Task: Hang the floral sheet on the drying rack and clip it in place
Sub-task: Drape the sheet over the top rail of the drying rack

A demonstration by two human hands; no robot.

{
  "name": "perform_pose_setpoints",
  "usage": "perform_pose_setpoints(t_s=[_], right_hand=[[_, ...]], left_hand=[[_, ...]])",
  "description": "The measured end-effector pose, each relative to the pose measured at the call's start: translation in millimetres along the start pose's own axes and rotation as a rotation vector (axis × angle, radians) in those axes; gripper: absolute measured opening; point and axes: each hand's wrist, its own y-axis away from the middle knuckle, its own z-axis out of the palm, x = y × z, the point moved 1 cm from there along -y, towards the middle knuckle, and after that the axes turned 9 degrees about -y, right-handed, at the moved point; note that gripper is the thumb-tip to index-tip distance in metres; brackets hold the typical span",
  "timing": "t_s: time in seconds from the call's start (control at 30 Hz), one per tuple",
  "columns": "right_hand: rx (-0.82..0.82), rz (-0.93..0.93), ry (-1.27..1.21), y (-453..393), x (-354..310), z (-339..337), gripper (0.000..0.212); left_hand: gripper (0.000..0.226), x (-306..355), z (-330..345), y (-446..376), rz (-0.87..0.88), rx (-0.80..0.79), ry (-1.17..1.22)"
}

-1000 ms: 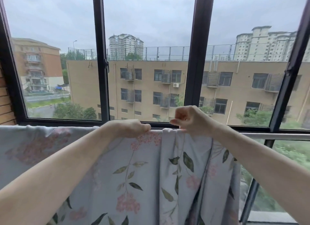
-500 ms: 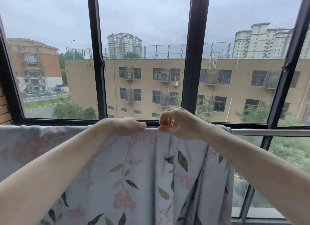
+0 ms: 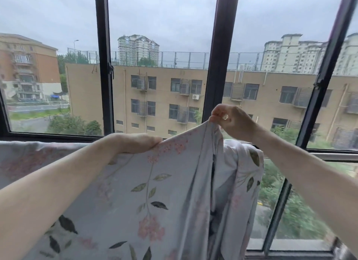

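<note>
Along the rail in front of the window, the floral sheet is hanging, draped over the bar from the far left edge of the view to a bunched fold just right of centre. Its pale fabric, printed with pink blossoms and dark leaves, is falling down toward the bottom of the view.

Left hand is gripping the sheet's top edge at rail height, fingers curled over the cloth and thumb pressing against it. Right hand is pinching a gathered peak of the same edge between fingertips and thumb, holding it above the rail so the fabric is sloping up from the left hand to the right one. Below the right hand, the cloth is hanging in deep vertical folds, with a loose layer lying over the rail just beside the wrist.

To the right of the sheet, the bare metal rail is running on to the edge of the view. Beyond the glass, tan apartment blocks are standing under a grey sky.
</note>
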Motion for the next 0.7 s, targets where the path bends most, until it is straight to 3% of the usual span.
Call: perform_pose_setpoints(t_s=[0.17,0.37,0.43,0.57,0.7], right_hand=[[-0.177,0.19,-0.057,8,2,4,0.011],[-0.518,0.574,0.344,31,-6,-15,0.051],[-0.589,0.642,0.356,36,-4,-20,0.048],[-0.52,0.641,0.298,41,2,-19,0.035],[-0.306,0.666,0.198,42,11,-37,0.037]], left_hand=[[0.033,-10,2,-6,-0.048,-0.004,-0.132],[0.037,-31,0,-5,-0.143,0.051,-0.066],[0.037,-31,0,-5,-0.147,0.054,-0.063],[0.042,-27,4,-5,-0.178,0.039,-0.097],[0.054,-23,2,-1,-0.208,0.038,-0.094]])
